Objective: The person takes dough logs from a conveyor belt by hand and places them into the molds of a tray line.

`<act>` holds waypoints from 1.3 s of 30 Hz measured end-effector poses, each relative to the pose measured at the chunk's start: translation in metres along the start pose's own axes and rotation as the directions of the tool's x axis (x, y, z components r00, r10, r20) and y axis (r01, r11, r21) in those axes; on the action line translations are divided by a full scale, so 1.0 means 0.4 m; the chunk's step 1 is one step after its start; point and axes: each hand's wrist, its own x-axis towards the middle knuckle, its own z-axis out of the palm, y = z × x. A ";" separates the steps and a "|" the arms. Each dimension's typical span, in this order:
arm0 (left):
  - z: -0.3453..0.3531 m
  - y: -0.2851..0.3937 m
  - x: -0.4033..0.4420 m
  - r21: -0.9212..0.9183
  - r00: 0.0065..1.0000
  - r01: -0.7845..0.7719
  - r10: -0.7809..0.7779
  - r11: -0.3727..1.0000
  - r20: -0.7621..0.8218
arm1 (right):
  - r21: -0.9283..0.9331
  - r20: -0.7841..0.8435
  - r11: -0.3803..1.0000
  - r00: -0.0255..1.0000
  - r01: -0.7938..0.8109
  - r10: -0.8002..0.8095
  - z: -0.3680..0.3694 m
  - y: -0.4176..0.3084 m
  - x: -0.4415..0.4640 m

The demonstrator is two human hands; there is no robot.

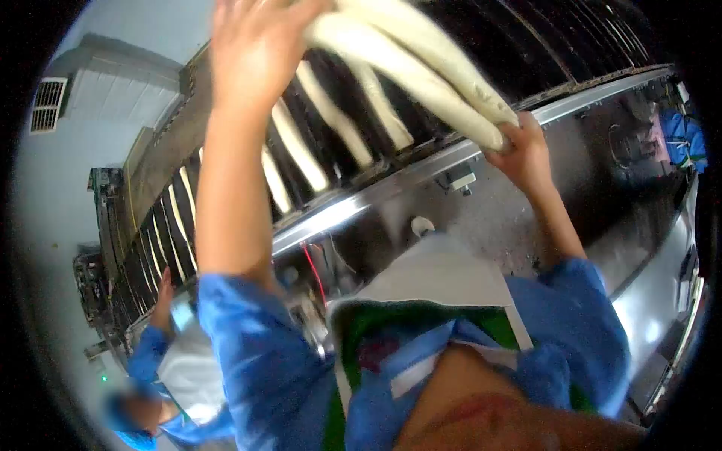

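Two long, pale dough strips [421, 71] stretch side by side between my hands, above a dark slatted conveyor. My right hand [523, 152] is closed around their near ends, just over the conveyor's metal edge. At the top left, my left hand [259, 52] is closed on the far part of the strips; its fingertips are partly cut off by the frame's edge and blurred. Beneath and to the left, several more dough strips [331, 116] lie apart from one another in the dark slots.
The slatted conveyor [541, 37] runs from upper right to lower left, with a shiny metal rail [331, 223] along my side. A co-worker [192, 368] in blue stands at its lower left, one hand by the strips. Blue and pink items [681, 139] are at the far right.
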 end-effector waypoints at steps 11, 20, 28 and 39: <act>0.364 0.307 -0.186 -0.542 0.870 0.416 -0.145 0.730 0.472 | -0.025 0.157 0.998 0.986 -0.051 0.054 0.225 0.009 0.146; 0.414 0.390 -0.345 -0.622 0.825 0.463 -0.051 0.632 0.562 | -0.041 0.302 0.996 0.951 0.081 -0.065 0.316 0.043 0.091; 0.496 0.345 -0.450 -0.661 0.819 0.453 0.012 0.599 0.573 | 0.021 0.530 1.000 0.848 0.009 -0.018 0.446 -0.093 0.183; -0.004 0.390 -1.210 -0.173 0.227 0.973 -0.797 0.155 0.560 | 0.301 0.271 0.933 0.920 0.197 -0.282 0.632 -0.213 0.087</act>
